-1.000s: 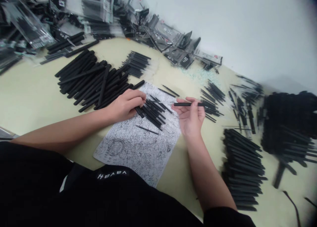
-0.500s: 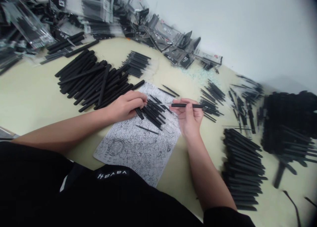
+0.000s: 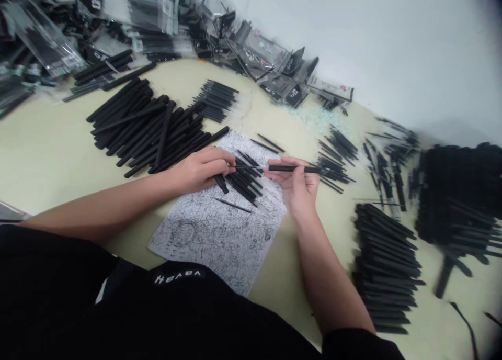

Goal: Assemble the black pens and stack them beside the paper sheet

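Note:
My left hand (image 3: 206, 167) pinches one end of a thin pen refill (image 3: 251, 167). A short black piece, perhaps a pen cap (image 3: 221, 182), also sticks out below its fingers. In my right hand (image 3: 300, 184) lies a black pen barrel (image 3: 292, 169), held level between thumb and fingers. The refill's clear end meets the barrel's left opening; how far it reaches inside is hidden. Beneath the hands, a bundle of black-tipped refills (image 3: 243, 184) rests on a sheet of paper (image 3: 212, 239) covered in scribbles.
Black pens (image 3: 135, 122) are heaped left of the paper. More refills (image 3: 215, 101) lie behind it. A row of black pen parts (image 3: 386, 271) and a dark pile (image 3: 458, 187) occupy the right. Plastic packets (image 3: 137, 9) crowd the back against the wall (image 3: 372, 41).
My two hands have come slightly closer together. Less of the refill shows between my left fingertips and the barrel.

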Motion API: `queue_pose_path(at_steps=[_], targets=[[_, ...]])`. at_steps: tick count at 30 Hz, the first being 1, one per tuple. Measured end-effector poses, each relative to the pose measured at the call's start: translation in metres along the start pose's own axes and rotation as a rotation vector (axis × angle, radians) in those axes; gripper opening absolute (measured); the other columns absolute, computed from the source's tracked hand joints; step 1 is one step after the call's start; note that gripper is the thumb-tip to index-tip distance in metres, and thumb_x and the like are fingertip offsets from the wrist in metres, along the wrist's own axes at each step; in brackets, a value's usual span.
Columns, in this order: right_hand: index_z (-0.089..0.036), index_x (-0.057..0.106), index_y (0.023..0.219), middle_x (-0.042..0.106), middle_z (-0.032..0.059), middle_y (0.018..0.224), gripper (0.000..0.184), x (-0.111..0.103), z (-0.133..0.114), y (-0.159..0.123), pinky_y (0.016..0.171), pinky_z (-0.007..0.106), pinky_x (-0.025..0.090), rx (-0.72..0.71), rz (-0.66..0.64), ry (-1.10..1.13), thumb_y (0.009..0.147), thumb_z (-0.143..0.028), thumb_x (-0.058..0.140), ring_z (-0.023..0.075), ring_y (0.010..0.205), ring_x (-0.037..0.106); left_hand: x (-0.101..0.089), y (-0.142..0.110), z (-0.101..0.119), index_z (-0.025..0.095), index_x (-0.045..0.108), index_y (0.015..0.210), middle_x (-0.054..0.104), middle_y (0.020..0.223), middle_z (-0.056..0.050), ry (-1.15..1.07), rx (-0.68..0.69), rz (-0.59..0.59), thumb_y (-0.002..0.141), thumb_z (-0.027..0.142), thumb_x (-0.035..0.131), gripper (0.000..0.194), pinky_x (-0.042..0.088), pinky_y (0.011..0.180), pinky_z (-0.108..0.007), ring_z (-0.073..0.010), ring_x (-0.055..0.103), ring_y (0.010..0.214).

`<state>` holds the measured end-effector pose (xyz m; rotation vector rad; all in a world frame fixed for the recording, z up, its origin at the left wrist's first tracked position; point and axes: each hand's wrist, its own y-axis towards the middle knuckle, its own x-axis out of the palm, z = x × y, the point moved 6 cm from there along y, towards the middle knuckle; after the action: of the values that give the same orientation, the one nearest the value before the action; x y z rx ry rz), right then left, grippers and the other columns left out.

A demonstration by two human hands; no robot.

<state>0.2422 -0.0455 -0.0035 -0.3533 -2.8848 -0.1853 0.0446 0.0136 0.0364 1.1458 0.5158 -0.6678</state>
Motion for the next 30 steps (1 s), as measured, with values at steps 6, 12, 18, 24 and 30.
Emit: queue_pose_path(at_steps=[6,12,18,24,30], targets=[[-0.022,0.069,0.097,0.074,0.0041,0.095,0.035,0.0055,-0.0006,-0.0018,0.082,0.04,0.061,-0.018,-0.052,-0.089,0.085,-0.054,0.059,0.0198,0.088,0.072,0.0011,0.0013,0.0015,0.017,0.051,0.072,0.067,0.088,-0.005,0.014,-0.022,-0.02,0.09,0.02,0.058,0.02,0.054,0.071,-0.021,-0.01,0.063,0.077],[-0.023,0.069,0.097,0.074,0.0036,0.091,0.034,0.0054,-0.0002,-0.0015,0.08,0.041,0.062,-0.009,-0.073,-0.063,0.085,-0.054,0.06,0.0208,0.084,0.073,-0.0013,0.0037,0.0041,0.017,0.051,0.075,0.062,0.082,-0.004,0.027,0.006,0.034,0.089,0.019,0.061,0.017,0.052,0.066,-0.019,-0.009,0.06,0.072],[-0.025,0.068,0.102,0.075,0.0031,0.094,0.029,0.0062,0.0009,-0.0014,0.077,0.038,0.06,-0.035,-0.139,-0.051,0.091,-0.048,0.054,0.0188,0.08,0.073,-0.0009,0.0028,0.0004,0.018,0.05,0.077,0.059,0.081,-0.002,0.001,-0.036,0.074,0.089,0.019,0.062,0.017,0.049,0.063,-0.017,-0.0077,0.057,0.071],[-0.027,0.067,0.107,0.075,0.0035,0.095,0.029,0.0081,0.0023,-0.0018,0.078,0.036,0.06,-0.057,-0.176,-0.032,0.093,-0.047,0.05,0.0186,0.084,0.073,0.0007,0.0028,-0.0024,0.017,0.05,0.077,0.059,0.081,-0.003,0.019,-0.058,0.068,0.09,0.022,0.06,0.017,0.05,0.063,-0.018,-0.0081,0.057,0.07],[-0.027,0.063,0.107,0.075,0.0036,0.097,0.035,0.0088,0.0018,-0.0022,0.078,0.041,0.06,-0.013,-0.174,-0.065,0.09,-0.055,0.052,0.0207,0.085,0.073,0.0009,0.0035,-0.0029,0.018,0.049,0.078,0.058,0.078,-0.002,0.014,-0.055,0.068,0.089,0.022,0.061,0.017,0.05,0.062,-0.018,-0.0087,0.057,0.069]])
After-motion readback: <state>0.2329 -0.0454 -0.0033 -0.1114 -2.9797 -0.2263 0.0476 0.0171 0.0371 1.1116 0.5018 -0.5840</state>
